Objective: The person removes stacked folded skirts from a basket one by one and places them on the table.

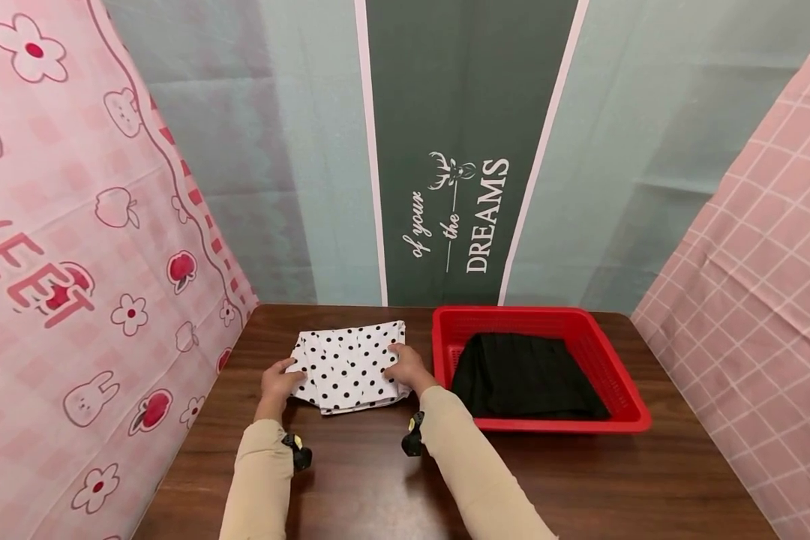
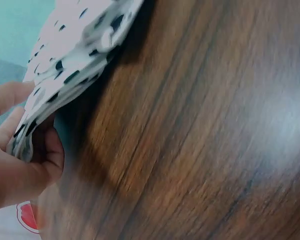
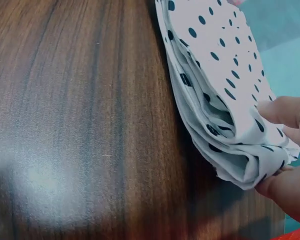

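A folded white cloth with black polka dots (image 1: 347,367) is held between both hands over the brown table; what garment it may be, I cannot tell. My left hand (image 1: 280,382) pinches its left edge, and the left wrist view shows fingers on both faces of the fabric (image 2: 65,70). At the opposite end my right hand (image 1: 410,369) grips the right edge. Several stacked layers of the dotted cloth (image 3: 220,90) show along the side in the right wrist view, with that hand's thumb and fingers around the corner. A dark shadow lies under the cloth's near edge.
To the right stands a red plastic basket (image 1: 624,375) with a folded black cloth (image 1: 526,375) inside, close to my right hand. The wooden table (image 1: 358,480) ends at a grey-green curtain (image 1: 324,150) behind. Pink patterned curtains (image 1: 142,315) hang at both sides.
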`<state>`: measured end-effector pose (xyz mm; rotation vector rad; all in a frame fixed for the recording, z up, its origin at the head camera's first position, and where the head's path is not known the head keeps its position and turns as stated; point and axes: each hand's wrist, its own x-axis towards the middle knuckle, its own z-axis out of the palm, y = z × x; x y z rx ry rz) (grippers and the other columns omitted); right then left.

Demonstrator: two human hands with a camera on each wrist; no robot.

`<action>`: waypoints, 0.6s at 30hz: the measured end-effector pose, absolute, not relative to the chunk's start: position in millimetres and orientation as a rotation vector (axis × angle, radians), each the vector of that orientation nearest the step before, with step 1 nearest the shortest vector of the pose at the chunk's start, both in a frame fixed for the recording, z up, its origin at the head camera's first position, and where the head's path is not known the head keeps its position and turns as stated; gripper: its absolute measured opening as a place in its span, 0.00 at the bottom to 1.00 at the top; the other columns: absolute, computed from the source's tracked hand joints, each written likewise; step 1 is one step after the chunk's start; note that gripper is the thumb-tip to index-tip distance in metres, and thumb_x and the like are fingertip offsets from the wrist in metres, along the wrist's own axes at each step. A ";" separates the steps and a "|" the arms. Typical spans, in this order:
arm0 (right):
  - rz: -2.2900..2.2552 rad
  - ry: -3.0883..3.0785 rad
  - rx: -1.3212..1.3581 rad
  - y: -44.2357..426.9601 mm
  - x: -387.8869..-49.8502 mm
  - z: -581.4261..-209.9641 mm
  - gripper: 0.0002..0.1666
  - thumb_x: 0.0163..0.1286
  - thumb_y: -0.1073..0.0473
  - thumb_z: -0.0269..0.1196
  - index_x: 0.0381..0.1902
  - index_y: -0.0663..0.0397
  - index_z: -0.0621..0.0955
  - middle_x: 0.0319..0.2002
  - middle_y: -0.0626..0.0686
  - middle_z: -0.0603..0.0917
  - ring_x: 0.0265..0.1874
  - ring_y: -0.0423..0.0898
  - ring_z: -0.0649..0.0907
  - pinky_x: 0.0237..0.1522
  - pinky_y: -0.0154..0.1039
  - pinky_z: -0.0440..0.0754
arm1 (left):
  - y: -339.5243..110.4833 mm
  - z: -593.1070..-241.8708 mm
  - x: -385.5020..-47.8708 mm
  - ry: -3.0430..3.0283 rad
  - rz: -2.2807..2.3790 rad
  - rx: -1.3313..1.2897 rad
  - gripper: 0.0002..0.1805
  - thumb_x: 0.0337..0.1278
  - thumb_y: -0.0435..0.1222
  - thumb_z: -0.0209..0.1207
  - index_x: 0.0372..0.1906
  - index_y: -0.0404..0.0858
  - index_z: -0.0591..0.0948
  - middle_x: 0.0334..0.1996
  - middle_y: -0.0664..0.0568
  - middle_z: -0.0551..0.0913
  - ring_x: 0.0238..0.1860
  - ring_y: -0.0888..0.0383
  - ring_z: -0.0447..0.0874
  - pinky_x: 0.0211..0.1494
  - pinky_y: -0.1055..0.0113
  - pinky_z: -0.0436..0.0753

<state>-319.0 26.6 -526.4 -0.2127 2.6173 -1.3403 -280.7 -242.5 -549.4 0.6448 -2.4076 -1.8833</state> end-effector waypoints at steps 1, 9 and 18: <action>-1.339 2.633 -0.203 26.7 -318.3 -526.2 0.34 0.47 0.72 0.66 0.56 0.67 0.74 0.53 0.62 0.76 0.46 0.53 0.73 0.44 0.43 0.74 | -241.9 -548.9 -280.2 -2.379 -1.908 0.666 0.28 0.51 0.25 0.57 0.61 0.27 0.69 0.63 0.30 0.59 0.61 0.38 0.59 0.59 0.49 0.64; -1.336 2.709 -0.083 28.6 -309.8 -524.3 0.29 0.47 0.66 0.67 0.51 0.66 0.77 0.45 0.62 0.78 0.39 0.53 0.74 0.40 0.43 0.75 | -244.9 -543.8 -265.6 -2.300 -1.925 0.763 0.29 0.54 0.30 0.58 0.62 0.27 0.67 0.59 0.30 0.63 0.55 0.39 0.65 0.56 0.51 0.67; -1.555 2.526 -0.099 39.6 -305.3 -509.8 0.32 0.55 0.64 0.65 0.58 0.68 0.71 0.55 0.66 0.72 0.47 0.58 0.75 0.44 0.50 0.76 | -247.7 -533.1 -243.9 -2.303 -1.866 0.642 0.31 0.55 0.33 0.60 0.63 0.27 0.66 0.56 0.29 0.68 0.56 0.41 0.66 0.57 0.52 0.66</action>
